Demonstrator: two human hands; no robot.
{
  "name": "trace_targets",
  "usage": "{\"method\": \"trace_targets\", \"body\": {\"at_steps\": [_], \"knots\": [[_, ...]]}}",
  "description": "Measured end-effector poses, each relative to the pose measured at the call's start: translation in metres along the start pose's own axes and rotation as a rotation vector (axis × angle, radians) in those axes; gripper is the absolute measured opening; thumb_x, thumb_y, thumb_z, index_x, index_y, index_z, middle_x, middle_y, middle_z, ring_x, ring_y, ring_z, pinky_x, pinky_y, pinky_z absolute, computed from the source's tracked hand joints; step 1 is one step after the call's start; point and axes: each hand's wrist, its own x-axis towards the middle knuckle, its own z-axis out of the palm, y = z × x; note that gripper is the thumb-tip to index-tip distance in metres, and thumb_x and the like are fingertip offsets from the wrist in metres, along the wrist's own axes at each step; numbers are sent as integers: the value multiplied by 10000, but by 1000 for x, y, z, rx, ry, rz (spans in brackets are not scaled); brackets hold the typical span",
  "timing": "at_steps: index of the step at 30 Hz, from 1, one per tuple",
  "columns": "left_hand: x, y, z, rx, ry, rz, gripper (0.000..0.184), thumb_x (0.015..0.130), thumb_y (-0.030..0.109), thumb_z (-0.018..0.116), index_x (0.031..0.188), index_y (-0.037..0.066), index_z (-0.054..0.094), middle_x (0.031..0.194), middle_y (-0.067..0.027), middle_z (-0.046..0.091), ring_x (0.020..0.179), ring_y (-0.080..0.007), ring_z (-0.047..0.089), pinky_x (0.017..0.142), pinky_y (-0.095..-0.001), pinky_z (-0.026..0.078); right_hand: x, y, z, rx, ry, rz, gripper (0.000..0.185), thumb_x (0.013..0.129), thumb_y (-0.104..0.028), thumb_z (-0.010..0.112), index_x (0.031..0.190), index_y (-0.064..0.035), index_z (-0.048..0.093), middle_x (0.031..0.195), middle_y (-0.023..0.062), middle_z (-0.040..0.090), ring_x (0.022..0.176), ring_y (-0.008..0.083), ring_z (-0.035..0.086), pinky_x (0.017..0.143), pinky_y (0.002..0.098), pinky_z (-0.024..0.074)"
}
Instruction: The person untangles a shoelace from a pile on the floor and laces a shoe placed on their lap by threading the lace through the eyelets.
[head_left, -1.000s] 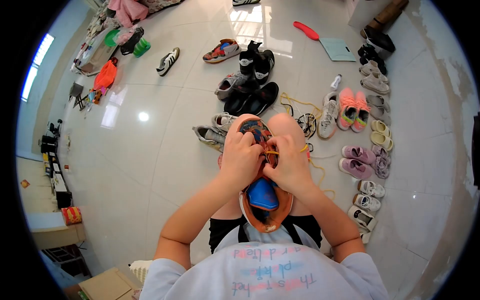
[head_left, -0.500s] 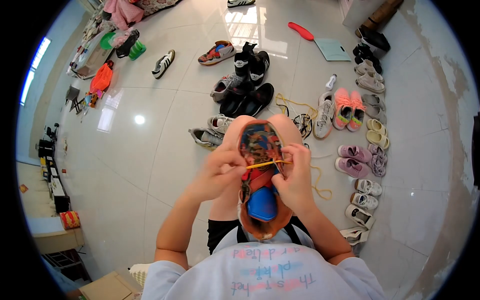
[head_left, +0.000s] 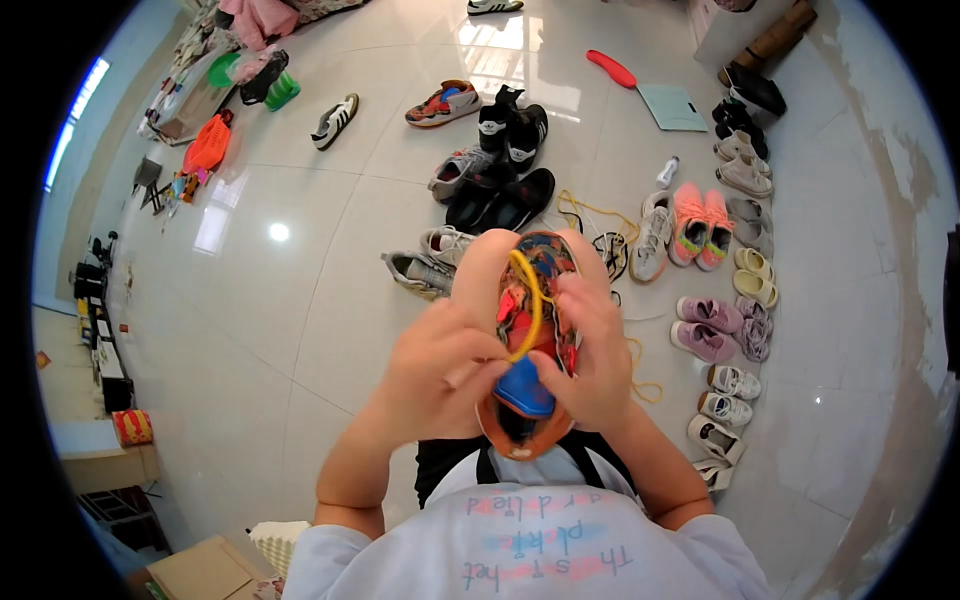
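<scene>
Glossy pale tiles form the floor [head_left: 260,330], with a row of shoes [head_left: 703,338] set along the right wall [head_left: 860,270]. Working position: the camouflage-patterned shoe [head_left: 540,446] rests on the lap of the seated person [head_left: 530,555], between the thighs [head_left: 478,275], toe pointing away and orange heel collar nearest.

Left hand [head_left: 437,370]: thumb and fingertips pinched together on the yellow lace [head_left: 538,308], which arches over the shoe opening. Right hand [head_left: 592,350]: set along the right edge of the shoe, thumb apart from the forefinger. Its fingers are blurred—whether they grip the lace cannot be told. Between the hands, toward the heel, sits a blue padded piece [head_left: 526,390].

Possible faults and causes, by judgement:

1. Lace pulls free at the right edge. Cause: tension from the left hand with nothing securing the other side.
2. Lace twists or catches. Cause: slack in the arch—or, if the yellow strand [head_left: 634,374] beyond the right hand belongs to it, a snag along that length.
3. Shoe tips or rolls. Cause: a sideways pull, since the thighs appear to be its main support.
</scene>
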Motion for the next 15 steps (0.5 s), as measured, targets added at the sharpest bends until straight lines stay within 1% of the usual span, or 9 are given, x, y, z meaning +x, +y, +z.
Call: {"method": "trace_targets", "body": {"at_steps": [1, 2, 3, 7, 9, 10, 12, 13, 15], "knots": [[2, 5, 7, 99, -62, 27, 99, 714, 5, 685, 777, 41, 618, 737, -62, 533, 690, -211, 512, 597, -318, 408, 3, -4, 0, 117, -20, -87, 518, 669, -66, 746, 1150, -45, 553, 1213, 138, 555, 1156, 281, 511, 970, 438, 420], [3, 7, 11, 198, -124, 55, 107, 713, 25, 690, 781, 52, 612, 745, -69, 528, 726, -243, 531, 629, -336, 424, 7, -9, -1, 107, -21, -177, 416, 680, -19, 728, 1074, -28, 594, 1061, 110, 625, 1021, 253, 592, 931, 416, 457], [3, 7, 11, 197, -124, 56, 107, 713, 25, 690, 781, 52, 612, 745, -69, 528, 726, -243, 531, 629, -336, 424, 3, -7, 0, 105, -21, -178, 416, 680, -19, 728, 1074, -28, 594, 1061, 110, 625, 1021, 253, 592, 931, 416, 457], [2, 3, 12, 157, -129, 21, 134, 707, 63, 713, 786, 60, 604, 746, -64, 540, 727, -254, 544, 617, -356, 433, -5, 1, -2, 209, -63, -253, 291, 731, 27, 677, 1014, 2, 615, 881, 91, 648, 803, 238, 643, 765, 365, 521], [1, -4, 14, 149, -135, 12, 150, 711, 80, 720, 799, 59, 601, 750, -69, 548, 731, -259, 550, 624, -360, 438, -10, 2, -7, 156, -163, -122, 207, 798, 2, 651, 1003, -24, 646, 817, 111, 658, 705, 240, 644, 654, 342, 519], [1, -11, 18, 135, -112, -92, 197, 715, 108, 727, 851, 54, 594, 779, -84, 561, 749, -280, 560, 640, -371, 448, -9, 3, -10, 157, -163, -121, 207, 798, 2, 651, 1003, -24, 646, 817, 111, 658, 705, 240, 644, 654, 342, 519], [1, -28, 28, 121, -87, -195, 249, 720, 135, 735, 902, 50, 587, 807, -100, 574, 767, -302, 570, 656, -381, 458, 0, 5, -20, 110, -83, 315, 134, 820, -30, 626, 949, -1, 651, 808, 113, 642, 736, 234, 644, 670, 314, 518], [1, -38, 34, 199, -72, -278, 310, 720, 162, 741, 949, 43, 569, 847, -120, 582, 790, -325, 577, 674, -396, 467, 5, 7, -26, 110, -82, 314, 134, 820, -30, 626, 949, -1, 651, 808, 113, 642, 736, 234, 644, 670, 314, 518], [2, -46, 42, 278, -56, -364, 371, 721, 189, 746, 996, 35, 551, 886, -141, 590, 814, -349, 584, 693, -410, 476, 17, 12, -36, 56, 145, 476, 117, 827, -42, 621, 933, 0, 650, 774, 125, 637, 705, 239, 636, 634, 305, 502]]}}
